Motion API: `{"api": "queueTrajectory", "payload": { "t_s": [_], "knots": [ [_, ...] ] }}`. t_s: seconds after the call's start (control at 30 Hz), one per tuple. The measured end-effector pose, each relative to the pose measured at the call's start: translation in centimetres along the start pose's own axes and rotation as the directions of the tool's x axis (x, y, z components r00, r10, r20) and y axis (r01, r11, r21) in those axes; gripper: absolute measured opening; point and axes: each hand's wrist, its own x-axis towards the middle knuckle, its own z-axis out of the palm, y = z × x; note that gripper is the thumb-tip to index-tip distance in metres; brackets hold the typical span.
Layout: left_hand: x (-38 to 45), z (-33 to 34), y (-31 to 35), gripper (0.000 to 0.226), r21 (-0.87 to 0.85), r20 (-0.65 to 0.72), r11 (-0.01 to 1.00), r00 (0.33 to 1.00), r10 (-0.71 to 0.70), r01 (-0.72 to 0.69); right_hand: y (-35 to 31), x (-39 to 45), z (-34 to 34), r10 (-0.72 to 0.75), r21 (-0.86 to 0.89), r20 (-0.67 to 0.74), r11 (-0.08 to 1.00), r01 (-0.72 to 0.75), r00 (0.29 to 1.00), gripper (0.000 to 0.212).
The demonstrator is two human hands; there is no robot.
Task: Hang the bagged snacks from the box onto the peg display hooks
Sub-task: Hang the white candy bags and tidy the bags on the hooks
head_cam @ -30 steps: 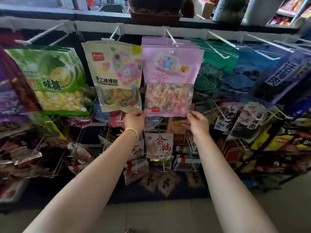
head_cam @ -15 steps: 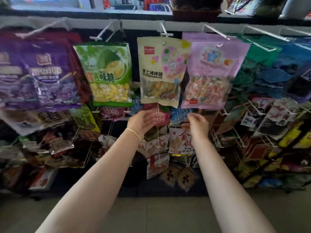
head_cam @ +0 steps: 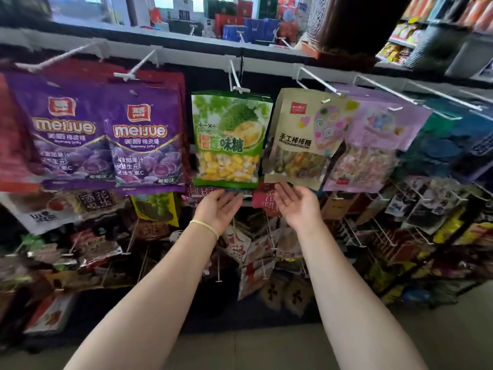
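A green durian candy bag hangs on a white peg hook in the top row. Right of it hang a beige lollipop bag and a pink candy bag. Two purple gummy bags hang to the left. My left hand is open, palm up, just under the green bag's bottom edge. Under the beige bag, my right hand is likewise open with its palm up. Neither hand holds anything. No box is in view.
Lower rows of hooks carry many small snack packets. Bare white hooks stick out toward me at the upper right. A shelf ledge runs above the display. The floor lies below.
Both hands have let go of the pink bag and moved left to below the green and beige bags, fingers now spread. The view has shifted left.
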Motion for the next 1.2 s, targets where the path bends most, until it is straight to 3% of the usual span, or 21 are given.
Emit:
{"api": "queueTrajectory", "payload": {
  "t_s": [0.2,0.4,0.5,0.6,0.73,0.97,1.13,1.2],
  "knots": [
    [-0.2,0.7,0.2,0.037,0.026,-0.003,1.0,1.0,-0.006,0.006,-1.0,1.1,-0.2,0.035,0.084,-0.018,0.996,-0.033,0.999,0.031],
    [-0.5,0.7,0.2,0.039,0.053,0.005,0.998,1.0,0.019,-0.02,-0.9,0.8,0.1,0.025,0.068,-0.055,0.997,-0.021,0.998,0.022],
    [-0.8,0.4,0.3,0.04,0.068,0.009,0.997,0.999,0.035,-0.035,0.9,-0.5,0.9,0.015,-0.054,-0.071,0.998,-0.019,0.997,0.018],
    [-1.2,-0.1,0.8,0.04,0.07,0.016,0.995,0.998,0.064,-0.065,3.9,-1.6,2.4,0.101,-0.198,-0.018,0.975,-0.102,0.995,0.017],
    [-1.7,-0.8,2.0,0.043,0.07,0.035,0.995,0.997,0.065,-0.067,5.4,-1.7,3.8,0.196,-0.182,0.02,0.965,-0.189,0.98,0.017],
    [-4.0,-4.2,4.4,0.023,0.13,-0.045,0.988,0.994,0.096,-0.089,7.2,-1.6,3.7,0.191,-0.054,-0.03,0.98,-0.193,0.981,0.013],
    [-6.1,-7.7,8.4,0.018,0.153,-0.086,0.98,0.987,0.138,-0.124,11.4,-3.9,5.9,0.081,-0.106,-0.124,0.99,-0.094,0.989,0.019],
    [-6.6,-9.0,10.4,0.016,0.187,-0.097,0.972,0.982,0.165,-0.145,13.6,-4.9,7.4,0.082,-0.185,-0.092,0.978,-0.098,0.992,0.018]
  ]
}}
